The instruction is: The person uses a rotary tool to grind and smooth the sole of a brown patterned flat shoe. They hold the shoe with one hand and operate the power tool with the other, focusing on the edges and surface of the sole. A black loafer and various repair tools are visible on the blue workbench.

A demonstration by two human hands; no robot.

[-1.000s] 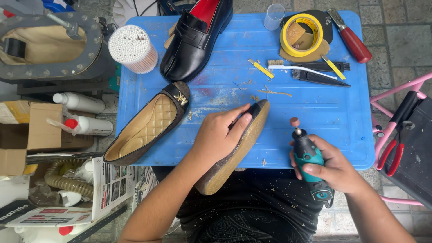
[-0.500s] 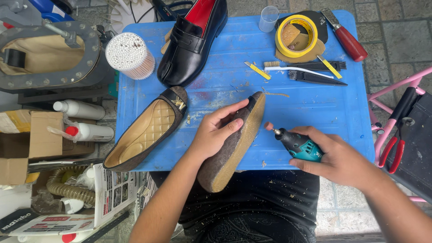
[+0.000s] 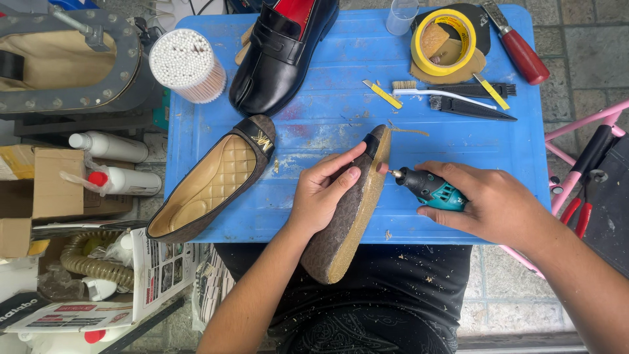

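1. Far out past the left hand's knuckles, off the table edge, lie two white squeeze bottles (image 3: pixel 111 145) and a cardboard box (image 3: pixel 39 190).
2. Just outside the left hand's fingers, a quilted tan flat shoe (image 3: pixel 209 180) lies on the blue table (image 3: pixel 341 105); beyond it stand a tub of cotton swabs (image 3: pixel 187 64) and a black loafer (image 3: pixel 282 56).
3. The left hand (image 3: pixel 321 196) wraps the brown flat shoe (image 3: pixel 347 210), sole edge turned toward the right hand, its toe on the table, its heel hanging over the near edge above the lap. The thumb lies along the upper; the fingers curl close together over the side.
4. Between the two hands, the grinding tip touches the sole edge near the toe, nothing in between.
5. The right hand (image 3: pixel 491 203) grips the teal rotary tool (image 3: pixel 429 188), fingers closed around its body, forearm coming in from the lower right.
6. Beyond the right fingertips lie a yellow tape roll (image 3: pixel 444 36), a brush (image 3: pixel 445 95) and a red-handled knife (image 3: pixel 517 46).
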